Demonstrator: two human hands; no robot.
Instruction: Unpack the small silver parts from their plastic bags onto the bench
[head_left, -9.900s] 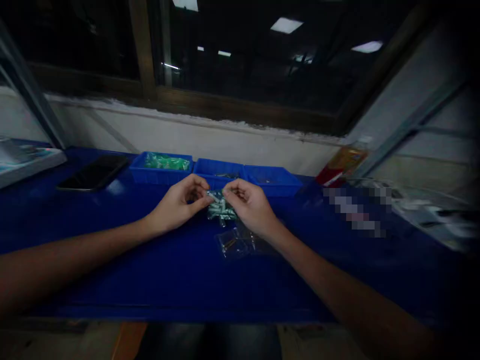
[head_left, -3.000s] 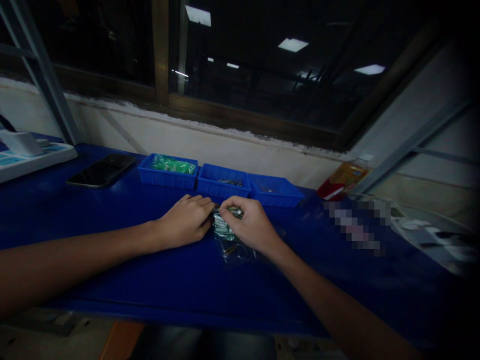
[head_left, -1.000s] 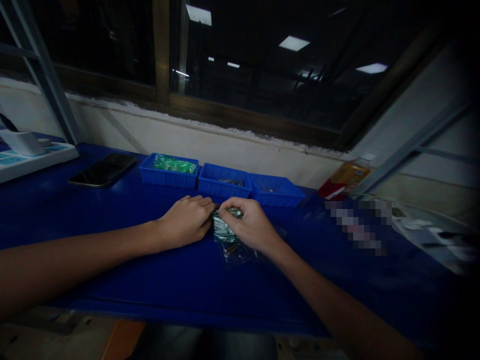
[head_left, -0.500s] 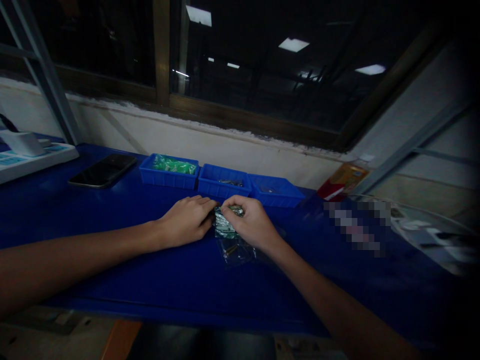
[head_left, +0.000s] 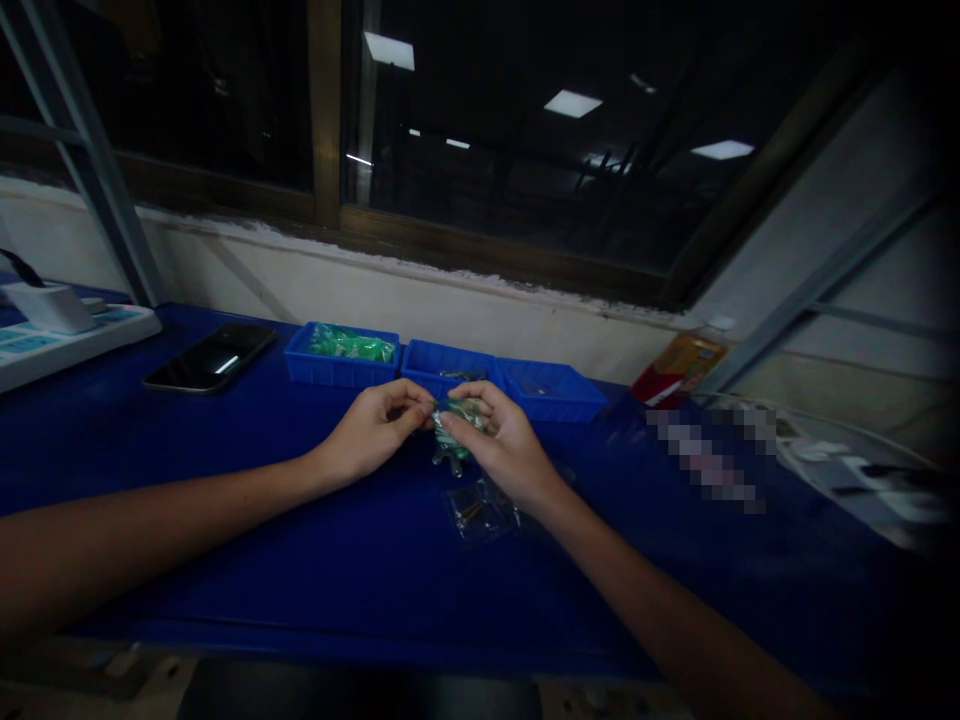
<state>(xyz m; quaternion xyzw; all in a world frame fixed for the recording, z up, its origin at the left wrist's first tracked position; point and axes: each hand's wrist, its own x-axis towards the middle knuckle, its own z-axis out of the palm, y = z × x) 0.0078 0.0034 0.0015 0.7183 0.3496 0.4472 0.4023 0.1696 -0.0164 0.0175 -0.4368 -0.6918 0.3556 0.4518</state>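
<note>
My right hand is closed round a clear plastic bag with small pale and green pieces in it; their exact kind is too blurred to tell. My left hand pinches the left edge of the same bag, thumb against forefinger. Below the bag in my hands, a second small clear bag with brass-coloured pieces lies flat on the blue table, close under my right wrist.
Three blue bins stand in a row along the wall: a left bin with green bagged items, a middle bin and a right bin with small metal parts. A phone, a power strip and a drink bottle lie around them.
My hands have lifted the bag a little and turned it, so its lower end now shows. My left hand has changed from fingers laid over its edge to a thumb-and-finger pinch.
</note>
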